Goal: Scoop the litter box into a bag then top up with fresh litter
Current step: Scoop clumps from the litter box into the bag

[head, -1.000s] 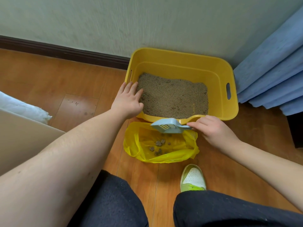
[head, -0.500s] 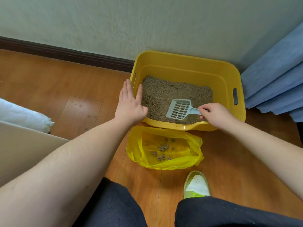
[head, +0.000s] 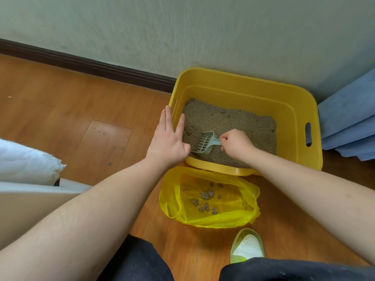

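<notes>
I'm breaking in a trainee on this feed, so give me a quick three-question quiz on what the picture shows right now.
1. True or false: the scoop is over the bag.
2. Which hand grips the scoop's handle: A) left hand B) right hand C) both?
3. Fill in: the grey clumps lie inside the ____.

Key:
1. False. The scoop is down in the litter inside the yellow box.
2. B. The left hand rests open on the box's near left corner.
3. Bag, which lies on the floor in front of the box.
</notes>
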